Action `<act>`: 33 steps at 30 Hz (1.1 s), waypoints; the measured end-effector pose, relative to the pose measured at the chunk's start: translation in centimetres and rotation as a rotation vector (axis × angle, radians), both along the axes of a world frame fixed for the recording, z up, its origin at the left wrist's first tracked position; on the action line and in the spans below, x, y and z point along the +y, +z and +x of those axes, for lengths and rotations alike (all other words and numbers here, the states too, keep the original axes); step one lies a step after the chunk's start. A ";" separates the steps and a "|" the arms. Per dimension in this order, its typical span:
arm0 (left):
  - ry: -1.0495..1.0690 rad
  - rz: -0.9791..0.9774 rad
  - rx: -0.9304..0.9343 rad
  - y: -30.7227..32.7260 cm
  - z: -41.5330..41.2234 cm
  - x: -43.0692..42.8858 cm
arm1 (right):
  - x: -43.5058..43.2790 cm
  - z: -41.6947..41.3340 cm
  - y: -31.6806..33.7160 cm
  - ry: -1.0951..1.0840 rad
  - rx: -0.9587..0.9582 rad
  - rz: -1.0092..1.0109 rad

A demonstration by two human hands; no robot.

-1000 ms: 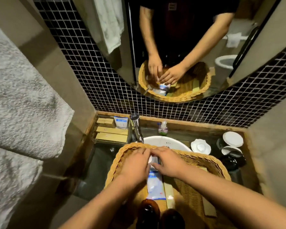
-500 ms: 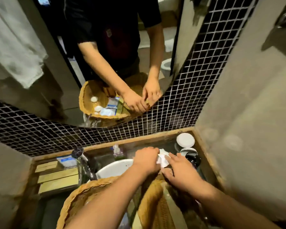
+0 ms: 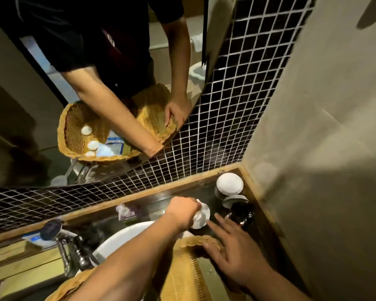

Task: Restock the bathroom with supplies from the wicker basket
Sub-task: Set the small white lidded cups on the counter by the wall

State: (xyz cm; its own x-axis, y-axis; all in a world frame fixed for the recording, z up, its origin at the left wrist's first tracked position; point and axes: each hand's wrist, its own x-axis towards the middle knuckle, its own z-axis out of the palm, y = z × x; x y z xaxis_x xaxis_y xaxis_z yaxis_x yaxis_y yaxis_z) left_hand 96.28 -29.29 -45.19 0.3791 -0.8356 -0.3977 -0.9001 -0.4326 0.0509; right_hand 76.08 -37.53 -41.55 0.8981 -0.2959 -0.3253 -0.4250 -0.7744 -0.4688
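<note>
My left hand (image 3: 183,210) is closed on a small white packet (image 3: 201,216), holding it over the dark counter at the back right of the vanity. My right hand (image 3: 233,246) is open, fingers spread, resting on the rim of the wicker basket (image 3: 182,272) just below the packet. The basket sits over the white basin (image 3: 119,242); its inside is mostly hidden by my forearms. The mirror shows several white round items and blue-white packets still lying in it.
Cups with white lids (image 3: 229,184) and a dark bottle (image 3: 241,215) stand in the back right corner. A chrome tap (image 3: 72,250) is at the left, a small bottle (image 3: 125,211) behind the basin. A beige wall (image 3: 323,148) closes the right side.
The view swung right from the basket to the counter corner. My left hand lifted a white packet out of the basket and carried it there; my right hand let go and opened on the rim.
</note>
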 end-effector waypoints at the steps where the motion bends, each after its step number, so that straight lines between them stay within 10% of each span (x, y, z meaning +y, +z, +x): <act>1: -0.026 0.002 0.001 -0.1 0.2 -0.1 | 0.0 0.0 0.0 0.001 -0.002 -0.001; 33: -0.121 -0.093 0.067 -2.3 0.6 1.3 | -0.2 1.1 0.7 -0.054 -0.038 0.078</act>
